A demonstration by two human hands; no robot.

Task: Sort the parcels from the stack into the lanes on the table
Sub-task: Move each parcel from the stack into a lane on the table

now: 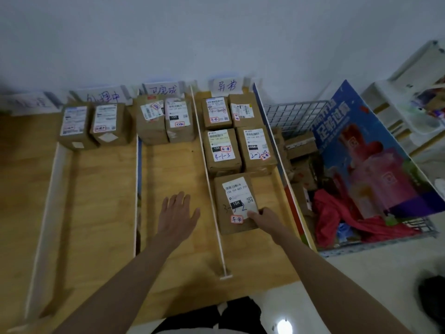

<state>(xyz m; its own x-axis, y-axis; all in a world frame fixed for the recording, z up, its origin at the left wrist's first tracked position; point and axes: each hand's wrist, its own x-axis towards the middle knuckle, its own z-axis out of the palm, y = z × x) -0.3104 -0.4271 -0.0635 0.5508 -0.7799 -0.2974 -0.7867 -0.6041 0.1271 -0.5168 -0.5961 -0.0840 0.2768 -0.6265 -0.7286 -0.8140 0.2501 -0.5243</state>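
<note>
Brown cardboard parcel with a white shipping label (234, 203) lies in the rightmost lane of the wooden table (101, 189), the right hand (261, 216) pinching its near corner; the left hand (177, 213) hovers with fingers spread. Eight parcels already sit sorted; more wait in the wire basket (289, 114).

Left hand (177, 214) flat (right hand (263, 216) gripping)

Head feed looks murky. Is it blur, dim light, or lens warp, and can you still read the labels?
Head view: dim, soft throughout; wide-angle bends the white lane dividers. Far-left paper sign is smeared unreadable; label on the brown cardboard parcel under the right hand is partly legible.
</note>
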